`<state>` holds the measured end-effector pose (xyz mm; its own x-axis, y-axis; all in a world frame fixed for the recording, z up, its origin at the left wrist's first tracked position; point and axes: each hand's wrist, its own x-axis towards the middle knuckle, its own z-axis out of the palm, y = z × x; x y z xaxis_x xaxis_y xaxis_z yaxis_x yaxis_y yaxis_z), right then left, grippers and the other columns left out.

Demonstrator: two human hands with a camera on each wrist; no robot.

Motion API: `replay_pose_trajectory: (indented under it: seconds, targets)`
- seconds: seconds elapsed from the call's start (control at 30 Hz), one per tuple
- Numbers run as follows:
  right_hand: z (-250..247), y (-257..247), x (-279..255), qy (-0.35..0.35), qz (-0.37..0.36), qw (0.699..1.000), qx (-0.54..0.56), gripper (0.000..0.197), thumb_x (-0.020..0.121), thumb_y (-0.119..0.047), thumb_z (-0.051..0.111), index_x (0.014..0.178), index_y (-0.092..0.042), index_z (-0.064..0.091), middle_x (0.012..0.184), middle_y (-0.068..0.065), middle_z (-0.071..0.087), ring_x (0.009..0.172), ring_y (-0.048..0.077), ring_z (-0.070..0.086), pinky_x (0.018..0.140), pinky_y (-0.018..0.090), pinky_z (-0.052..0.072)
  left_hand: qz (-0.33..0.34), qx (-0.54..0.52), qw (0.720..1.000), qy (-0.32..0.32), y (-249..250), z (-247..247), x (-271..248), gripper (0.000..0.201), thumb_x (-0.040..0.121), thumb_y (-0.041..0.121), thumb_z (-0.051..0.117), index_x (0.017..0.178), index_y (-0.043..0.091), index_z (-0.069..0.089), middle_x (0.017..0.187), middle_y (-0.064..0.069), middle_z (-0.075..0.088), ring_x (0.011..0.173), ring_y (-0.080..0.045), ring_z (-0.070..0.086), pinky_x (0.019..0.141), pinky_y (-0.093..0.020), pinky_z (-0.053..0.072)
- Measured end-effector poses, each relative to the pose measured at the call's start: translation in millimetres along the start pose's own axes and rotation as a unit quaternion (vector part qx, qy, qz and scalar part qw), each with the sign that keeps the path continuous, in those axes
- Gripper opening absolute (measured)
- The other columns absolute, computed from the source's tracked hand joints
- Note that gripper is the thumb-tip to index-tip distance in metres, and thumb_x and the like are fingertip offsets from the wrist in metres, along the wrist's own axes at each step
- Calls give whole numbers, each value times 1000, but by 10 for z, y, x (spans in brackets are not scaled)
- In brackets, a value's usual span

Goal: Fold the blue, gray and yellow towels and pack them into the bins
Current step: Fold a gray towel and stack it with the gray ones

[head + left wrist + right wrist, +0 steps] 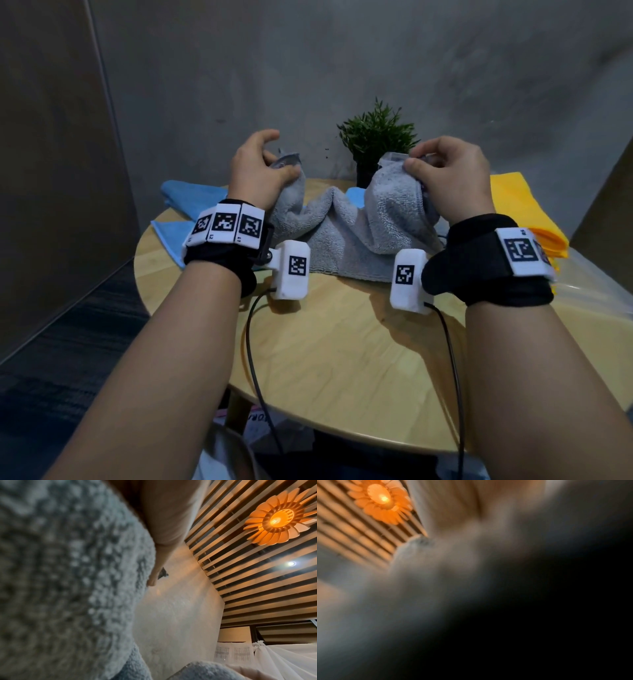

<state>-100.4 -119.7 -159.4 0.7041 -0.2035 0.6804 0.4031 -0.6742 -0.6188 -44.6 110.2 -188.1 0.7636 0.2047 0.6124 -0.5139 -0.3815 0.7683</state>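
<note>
You've got the gray towel by its 2 far corners, lifted off the round desk. Your left hand has its fingers curled round one corner, and your right hand pinches the other between thumb and fingers. The near hem is on the wood, and the middle sags in a deep valley between your hands.

That sag tells you how it handles: soft, limp terry, light enough for fingertip grips, with no stiffness at all. From the left wrist view the looped pile fills the frame, so it should grip well and not slide out. Corners are the right place to hold; I'd judge that a wider spread would pull the top edge taut and flatten that dip before you lay the fold over.

The blue towel lies spread on the far left of the desk, partly under the gray one and draping off the rim. The yellow towel sits bunched at the far right. Neither looks folded yet.

Bins: I can't make out any for certain. There's something clear and glossy at the right edge under the yellow towel, maybe plastic, but what's inside can't be told. A potted plant stands behind the gray towel, close enough to brush.
</note>
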Motion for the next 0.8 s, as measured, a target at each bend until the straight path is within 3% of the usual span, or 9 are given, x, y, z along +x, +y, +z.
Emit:
replay_pose_trajectory:
  seconds: [0.1, 0.17, 0.23, 0.33, 0.47, 0.57, 0.63, 0.7, 0.8]
  targets:
    - [67, -98, -50, -2, -12, 999, -47, 3, 85, -17, 65, 83, -19, 65, 81, 1, 60, 84, 18, 57, 79, 33, 46, 31, -24, 999, -11, 44, 50, -46, 32, 74, 7, 75, 105, 8, 66, 79, 0, 57, 68, -4, 50, 65, -11, 43]
    - [156, -181, -83, -3, -38, 996, -81, 9, 87, -15, 60, 88, -14, 69, 83, -1, 60, 84, 15, 55, 74, 25, 41, 52, -42, 997, -30, 95, 108, -110, 19, 72, 8, 76, 87, 14, 65, 76, 0, 59, 63, 1, 49, 61, -10, 41]
    - [269, -262, -126, -9, -65, 992, -105, 15, 90, -16, 57, 95, -10, 70, 86, -1, 60, 81, 10, 50, 65, 14, 29, 69, -71, 994, -51, 136, 166, -148, 21, 70, 15, 78, 75, 24, 59, 69, 7, 57, 59, 2, 48, 60, -13, 41]
    - [384, -328, -160, -18, -71, 993, -95, 17, 91, -23, 59, 92, -9, 70, 82, -1, 60, 78, 10, 50, 65, 16, 31, 80, -105, 989, -70, 176, 209, -179, 18, 71, 26, 74, 71, 28, 56, 66, 8, 56, 63, -5, 49, 63, -20, 42]
    - [469, -346, -179, -58, -9, 998, 29, 12, 84, -26, 67, 76, -17, 66, 74, 1, 62, 73, 17, 58, 66, 31, 47, 45, -188, 979, -73, 214, 238, -202, 10, 70, 25, 67, 63, 27, 60, 60, 10, 56, 61, -9, 49, 64, -28, 42]
    - [489, -360, -197, -85, 50, 986, 136, 17, 82, -13, 61, 68, -24, 58, 69, 2, 58, 60, 16, 53, 50, 26, 42, 63, -168, 979, -93, 241, 245, -213, 10, 71, 21, 62, 65, 23, 56, 60, 10, 54, 58, -2, 47, 61, -19, 40]
    - [479, -380, -207, -108, 74, 971, 198, 21, 85, -5, 55, 71, -21, 58, 69, 3, 55, 57, 16, 49, 45, 23, 38, 79, -169, 977, -108, 255, 236, -231, 11, 73, 20, 64, 66, 21, 55, 64, 2, 54, 62, -8, 48, 63, -23, 40]
    - [448, -427, -231, -134, 95, 950, 266, 20, 89, -1, 54, 75, -15, 60, 71, 7, 55, 58, 16, 51, 46, 23, 41, 87, -178, 973, -115, 255, 228, -239, 13, 73, 19, 66, 66, 20, 55, 66, -3, 54, 65, -14, 48, 63, -26, 40]
    - [360, -466, -252, -184, 140, 885, 404, 21, 94, 1, 43, 85, -3, 62, 75, 11, 61, 53, 12, 60, 48, 20, 49, 84, -188, 973, -101, 258, 211, -230, 13, 72, 19, 66, 65, 19, 55, 63, 4, 55, 60, -6, 49, 61, -19, 41]
